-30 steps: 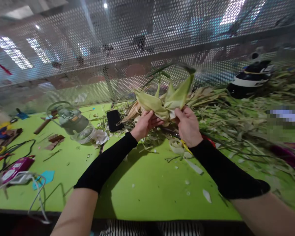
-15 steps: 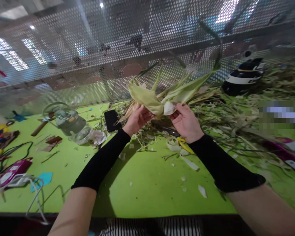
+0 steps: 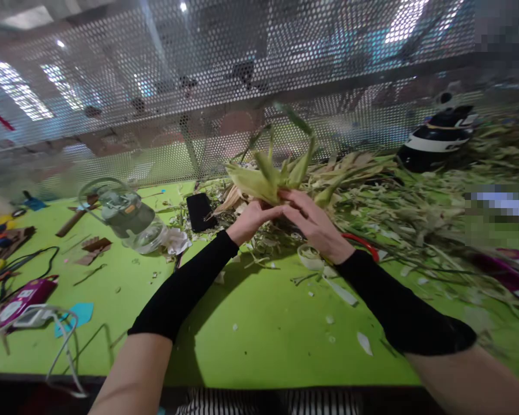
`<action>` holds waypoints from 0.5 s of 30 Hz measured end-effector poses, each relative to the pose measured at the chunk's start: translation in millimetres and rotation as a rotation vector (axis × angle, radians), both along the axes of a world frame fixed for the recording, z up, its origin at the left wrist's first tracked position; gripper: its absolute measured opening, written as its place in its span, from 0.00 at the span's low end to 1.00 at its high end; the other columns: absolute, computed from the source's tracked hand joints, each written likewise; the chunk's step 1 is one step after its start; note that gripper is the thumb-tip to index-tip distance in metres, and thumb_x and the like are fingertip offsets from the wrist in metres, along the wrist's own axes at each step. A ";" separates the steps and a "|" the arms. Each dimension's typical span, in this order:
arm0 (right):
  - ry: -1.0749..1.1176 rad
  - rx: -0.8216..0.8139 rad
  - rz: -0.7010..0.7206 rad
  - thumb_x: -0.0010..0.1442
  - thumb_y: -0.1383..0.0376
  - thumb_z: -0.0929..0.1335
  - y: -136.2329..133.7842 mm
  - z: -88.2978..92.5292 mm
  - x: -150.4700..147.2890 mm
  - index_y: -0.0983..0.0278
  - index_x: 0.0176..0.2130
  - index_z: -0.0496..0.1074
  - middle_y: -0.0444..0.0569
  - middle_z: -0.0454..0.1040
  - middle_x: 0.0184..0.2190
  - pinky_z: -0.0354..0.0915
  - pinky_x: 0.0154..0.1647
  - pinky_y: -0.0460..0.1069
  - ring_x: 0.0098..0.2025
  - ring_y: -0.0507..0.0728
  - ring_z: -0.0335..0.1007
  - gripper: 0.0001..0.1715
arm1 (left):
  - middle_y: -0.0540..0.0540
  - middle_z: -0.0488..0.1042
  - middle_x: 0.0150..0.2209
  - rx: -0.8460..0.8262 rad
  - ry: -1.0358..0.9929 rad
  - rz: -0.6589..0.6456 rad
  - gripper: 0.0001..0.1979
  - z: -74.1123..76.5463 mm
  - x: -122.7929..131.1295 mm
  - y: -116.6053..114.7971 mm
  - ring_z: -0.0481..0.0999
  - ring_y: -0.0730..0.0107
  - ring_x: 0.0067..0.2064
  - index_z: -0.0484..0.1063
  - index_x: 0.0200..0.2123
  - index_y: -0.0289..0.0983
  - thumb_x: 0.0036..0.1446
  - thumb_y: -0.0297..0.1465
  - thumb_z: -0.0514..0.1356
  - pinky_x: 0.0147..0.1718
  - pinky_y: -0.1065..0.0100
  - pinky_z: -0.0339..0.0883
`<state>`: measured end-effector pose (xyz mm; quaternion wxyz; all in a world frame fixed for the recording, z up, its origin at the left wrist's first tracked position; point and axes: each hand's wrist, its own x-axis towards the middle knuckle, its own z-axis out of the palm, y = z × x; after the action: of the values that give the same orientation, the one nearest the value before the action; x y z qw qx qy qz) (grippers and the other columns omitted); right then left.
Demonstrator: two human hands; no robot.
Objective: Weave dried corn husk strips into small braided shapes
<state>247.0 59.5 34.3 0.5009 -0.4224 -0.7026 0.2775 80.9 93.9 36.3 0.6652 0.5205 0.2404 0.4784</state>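
Note:
Pale green corn husks (image 3: 253,180) fan upward from between my two hands, above the middle of the table. My left hand (image 3: 254,222) is closed round the lower left side of the bunch, its thumb reaching towards my other hand. Fingers of my right hand (image 3: 309,219) press on the base of the husks from the right, and the two hands touch. The husks' lower ends are hidden behind my fingers. Below my right hand lies a roll of whitish tape (image 3: 310,257). A red handle (image 3: 363,245) shows beside my right wrist.
Heaps of shredded husk (image 3: 415,219) cover the right side of the green table (image 3: 259,334). A phone (image 3: 200,211) and a clear bottle (image 3: 132,216) stand left of my hands. A black-and-white device (image 3: 436,141) is at the back right, by a perforated screen (image 3: 155,109). Cables and a purple power strip (image 3: 28,300) lie left.
My right hand has moved left and now meets my left hand at the husk base. The right-hand husk, spread wide before, is drawn in closer; the white piece at its base is hidden.

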 end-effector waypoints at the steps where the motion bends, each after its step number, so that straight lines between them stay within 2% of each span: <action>1: -0.105 0.027 -0.004 0.66 0.47 0.68 -3.6 1.7 -0.1 0.57 0.54 0.78 0.53 0.75 0.64 0.62 0.70 0.67 0.68 0.68 0.67 0.24 | 0.42 0.83 0.39 -0.006 -0.002 0.018 0.13 -2.2 0.4 1.4 0.81 0.63 0.46 0.78 0.38 0.33 0.50 0.28 0.74 0.55 0.63 0.73; 2: -0.169 0.051 -0.012 0.68 0.48 0.67 -6.0 2.8 0.0 0.56 0.54 0.79 0.53 0.75 0.64 0.61 0.70 0.67 0.68 0.67 0.66 0.23 | 0.43 0.82 0.38 -0.032 -0.019 0.055 0.11 -4.0 0.6 3.1 0.81 0.66 0.44 0.78 0.38 0.33 0.51 0.29 0.73 0.53 0.65 0.73; 4: -0.182 0.091 -0.063 0.70 0.49 0.65 -6.6 2.1 1.4 0.57 0.51 0.79 0.54 0.78 0.59 0.65 0.67 0.67 0.63 0.67 0.72 0.22 | 0.46 0.82 0.38 -0.111 -0.090 0.164 0.09 -5.3 0.4 7.0 0.81 0.71 0.41 0.77 0.39 0.35 0.55 0.30 0.70 0.49 0.68 0.73; 6: -0.128 0.139 -0.178 0.68 0.50 0.66 -1.8 -2.5 3.8 0.59 0.49 0.78 0.55 0.79 0.52 0.71 0.59 0.65 0.53 0.65 0.77 0.20 | 0.50 0.81 0.38 -0.185 -0.157 0.280 0.10 -3.2 -0.9 10.3 0.81 0.74 0.40 0.75 0.42 0.37 0.57 0.30 0.69 0.47 0.70 0.74; 8: -0.077 0.172 -0.289 0.65 0.50 0.69 5.8 -8.8 6.9 0.60 0.49 0.75 0.56 0.78 0.50 0.75 0.52 0.63 0.47 0.64 0.77 0.21 | 0.51 0.81 0.38 -0.219 -0.177 0.333 0.11 1.4 -3.4 11.4 0.81 0.74 0.40 0.73 0.42 0.38 0.56 0.29 0.69 0.47 0.69 0.74; 9: -0.070 0.181 -0.321 0.63 0.49 0.71 9.5 -11.6 8.5 0.60 0.51 0.74 0.57 0.77 0.51 0.75 0.50 0.64 0.47 0.65 0.77 0.23 | 0.50 0.81 0.38 -0.220 -0.166 0.323 0.11 4.2 -4.8 10.9 0.81 0.74 0.40 0.73 0.42 0.37 0.56 0.29 0.69 0.48 0.69 0.74; 12: -0.153 0.202 -0.318 0.59 0.47 0.73 16.1 -15.4 11.1 0.62 0.54 0.72 0.62 0.77 0.54 0.72 0.57 0.67 0.55 0.70 0.75 0.30 | 0.50 0.81 0.38 -0.160 -0.121 0.199 0.13 12.7 -9.0 6.1 0.81 0.74 0.38 0.73 0.41 0.36 0.52 0.24 0.70 0.48 0.68 0.75; 15: -0.190 0.186 -0.271 0.62 0.44 0.71 15.6 -12.9 9.2 0.63 0.52 0.73 0.63 0.80 0.51 0.72 0.56 0.67 0.53 0.71 0.76 0.31 | 0.49 0.82 0.40 -0.072 -0.065 0.057 0.20 18.7 -10.6 0.2 0.82 0.72 0.41 0.74 0.45 0.37 0.49 0.19 0.70 0.50 0.66 0.75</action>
<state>256.1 75.2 21.4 0.5019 -0.4893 -0.7062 0.1001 70.3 94.1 55.1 0.6770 0.4735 0.2505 0.5047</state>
